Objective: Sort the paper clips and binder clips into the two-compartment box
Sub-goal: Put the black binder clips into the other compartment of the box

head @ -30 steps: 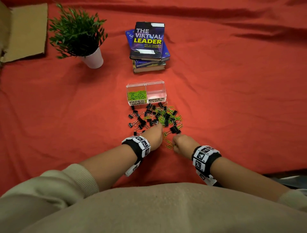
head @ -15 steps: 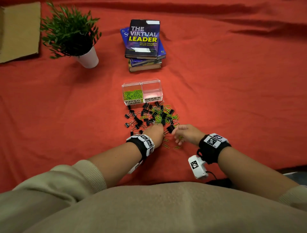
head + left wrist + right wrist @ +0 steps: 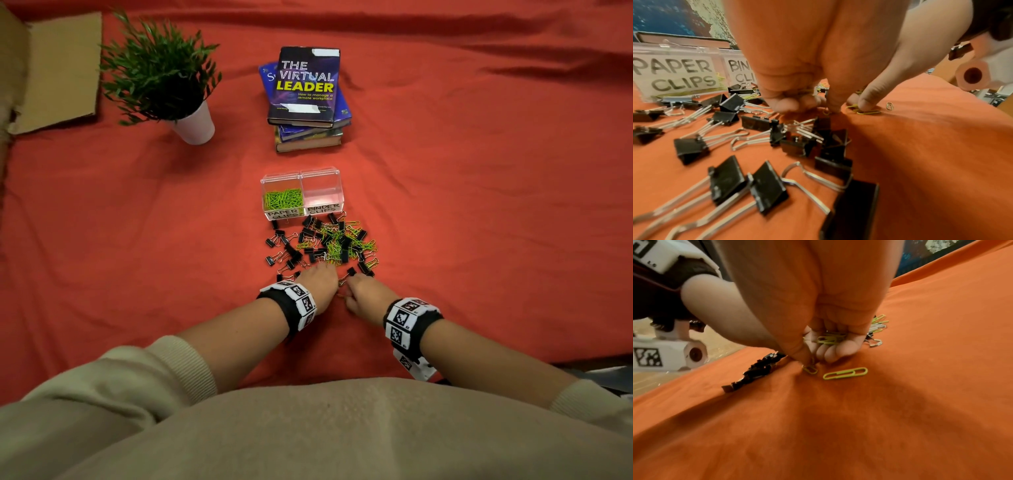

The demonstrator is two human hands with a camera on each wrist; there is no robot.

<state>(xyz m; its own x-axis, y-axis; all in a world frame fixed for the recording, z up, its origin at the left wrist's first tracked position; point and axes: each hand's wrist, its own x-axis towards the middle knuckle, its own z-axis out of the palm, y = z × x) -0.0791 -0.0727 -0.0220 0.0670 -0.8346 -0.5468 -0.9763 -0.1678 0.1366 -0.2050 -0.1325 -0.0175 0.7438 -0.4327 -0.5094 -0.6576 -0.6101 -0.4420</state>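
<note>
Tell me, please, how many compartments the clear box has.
2: the left compartment, labelled PAPER CLIPS, holds green paper clips; the right compartment, labelled BINDER CLIPS, looks empty.

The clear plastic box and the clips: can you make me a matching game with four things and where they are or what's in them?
Things:
1. Compartment labelled PAPER CLIPS of the clear plastic two-compartment box
2. Compartment labelled BINDER CLIPS
3. Black metal binder clips
4. Right hand

States:
A. Scattered on the red cloth near the box
B. Curled round a bunch of green paper clips
C. Holds a heap of green paper clips
D. Nothing inside yet

Pairs: 1-C, 2-D, 3-A, 4-B
</note>
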